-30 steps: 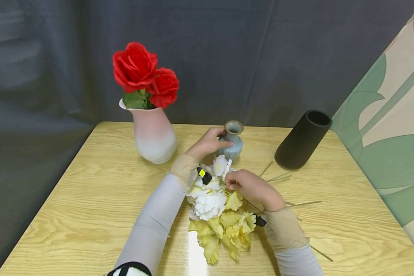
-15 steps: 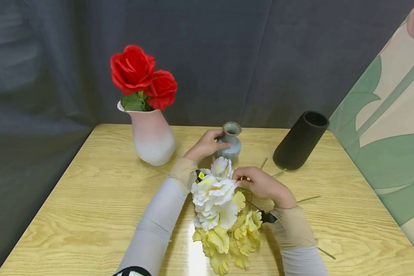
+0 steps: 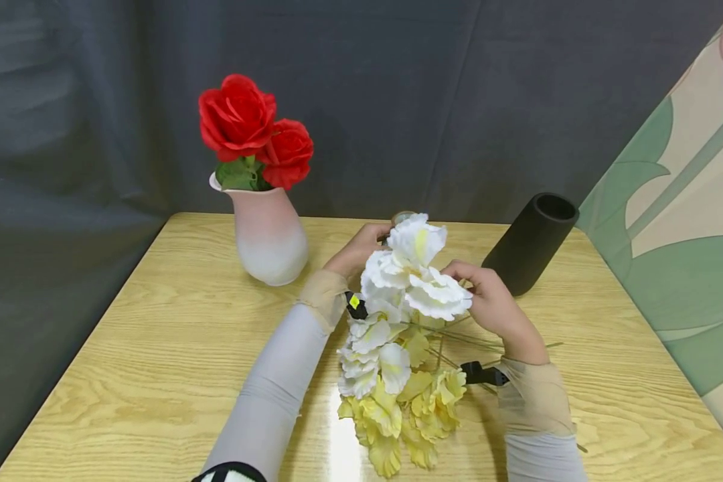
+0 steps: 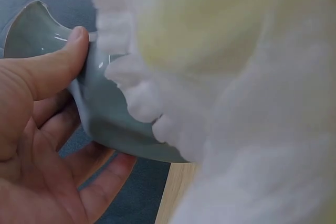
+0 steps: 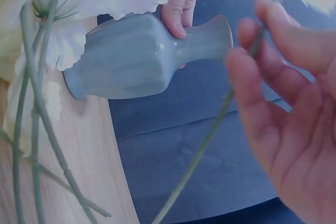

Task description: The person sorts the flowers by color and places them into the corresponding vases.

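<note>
My left hand (image 3: 355,253) grips the neck of a small blue-green glazed vase (image 5: 131,59), its thumb lying along the neck in the left wrist view. Raised white artificial flower heads (image 3: 418,264) hide most of that vase in the head view. Between thumb and fingers, my right hand (image 5: 299,98) pinches a thin green flower stem (image 5: 197,153). The stem's bare lower end hangs beyond the vase's mouth in the right wrist view. Below, more white flowers (image 3: 367,358) and yellow flowers (image 3: 430,408) lie in a pile on the wooden table (image 3: 175,375).
To the left stands a pink-and-white vase (image 3: 271,241) with two red roses (image 3: 237,117). A slanted black vase (image 3: 530,244) is at the back right, just past my right hand. Loose stems (image 5: 37,129) stick out rightward from the pile. A dark curtain (image 3: 367,120) backs the table.
My right hand has moved up and to the right, lifting white flower heads off the pile to in front of the small vase. My left hand has stayed on the vase.
</note>
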{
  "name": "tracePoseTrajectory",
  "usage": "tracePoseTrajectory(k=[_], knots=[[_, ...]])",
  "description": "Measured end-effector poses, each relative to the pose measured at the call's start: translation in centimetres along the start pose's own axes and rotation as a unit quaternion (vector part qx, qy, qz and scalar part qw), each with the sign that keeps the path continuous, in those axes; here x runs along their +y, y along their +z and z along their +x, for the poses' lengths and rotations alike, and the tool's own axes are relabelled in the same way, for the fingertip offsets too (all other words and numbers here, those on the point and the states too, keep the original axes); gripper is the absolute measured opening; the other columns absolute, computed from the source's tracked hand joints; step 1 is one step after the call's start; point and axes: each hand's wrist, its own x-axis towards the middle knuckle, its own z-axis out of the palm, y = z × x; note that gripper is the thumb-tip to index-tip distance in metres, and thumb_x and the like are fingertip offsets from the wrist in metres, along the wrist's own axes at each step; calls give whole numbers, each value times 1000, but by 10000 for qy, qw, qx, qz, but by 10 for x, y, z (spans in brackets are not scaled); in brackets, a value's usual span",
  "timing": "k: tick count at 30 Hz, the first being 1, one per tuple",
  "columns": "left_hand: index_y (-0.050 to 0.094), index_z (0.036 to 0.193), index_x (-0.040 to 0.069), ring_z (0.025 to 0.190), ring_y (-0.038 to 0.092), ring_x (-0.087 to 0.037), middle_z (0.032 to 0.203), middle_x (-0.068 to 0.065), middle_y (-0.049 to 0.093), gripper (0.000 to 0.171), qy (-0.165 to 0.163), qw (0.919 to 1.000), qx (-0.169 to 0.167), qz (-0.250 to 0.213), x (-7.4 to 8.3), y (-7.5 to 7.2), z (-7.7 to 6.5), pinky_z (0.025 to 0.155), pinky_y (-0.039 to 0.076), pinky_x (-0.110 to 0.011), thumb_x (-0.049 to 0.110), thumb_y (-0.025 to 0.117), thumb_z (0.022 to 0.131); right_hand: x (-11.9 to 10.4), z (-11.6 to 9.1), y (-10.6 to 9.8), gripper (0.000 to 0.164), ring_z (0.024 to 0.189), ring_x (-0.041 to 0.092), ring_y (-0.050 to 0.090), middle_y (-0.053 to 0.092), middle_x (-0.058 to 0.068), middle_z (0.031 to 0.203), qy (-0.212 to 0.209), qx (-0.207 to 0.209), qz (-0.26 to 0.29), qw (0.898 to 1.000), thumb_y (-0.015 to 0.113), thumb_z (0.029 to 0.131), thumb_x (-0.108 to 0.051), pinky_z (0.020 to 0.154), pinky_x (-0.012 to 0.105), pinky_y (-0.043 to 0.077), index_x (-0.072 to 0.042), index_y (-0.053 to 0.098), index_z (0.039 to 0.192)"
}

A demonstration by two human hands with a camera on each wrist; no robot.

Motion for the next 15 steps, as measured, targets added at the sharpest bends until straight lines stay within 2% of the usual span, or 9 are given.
tracePoseTrajectory(k=[4, 6, 10, 15], knots=[[61, 122, -14, 82, 59, -6, 105, -18, 68, 31, 148, 9993, 173, -290, -3, 1, 0, 78, 52, -19, -7, 62, 91, -3, 2, 0, 17, 73, 0, 55, 61, -20, 83, -97, 925, 85, 9956, 61, 87, 15, 55, 16, 49, 0, 68, 88], [64, 120, -13, 82, 58, -5, 101, -13, 69, 31, 249, 9992, 253, -167, -1, 1, -2, 78, 51, -19, -4, 65, 90, -3, 3, 0, 18, 68, -2, 55, 61, -22, 83, -228, 1311, 189, 9909, 58, 86, 19, 53, 13, 47, 4, 67, 88], [65, 122, -5, 99, 59, -13, 116, -14, 68, 35, 133, 9994, 133, 290, 4, -1, 1, 87, 49, -22, 1, 71, 89, -5, 5, 1, 17, 64, -6, 57, 62, -25, 83, -315, 1874, 359, 9811, 53, 85, 21, 53, 10, 47, 11, 65, 92], [64, 127, -2, 122, 58, -27, 130, -17, 64, 37, 73, 9972, -33, 737, 7, -1, 4, 101, 47, -30, 4, 71, 91, -7, 6, -1, 13, 71, -9, 54, 59, -32, 82, -147, 2481, -14, 9686, 60, 83, 15, 63, 7, 44, 13, 65, 95]])
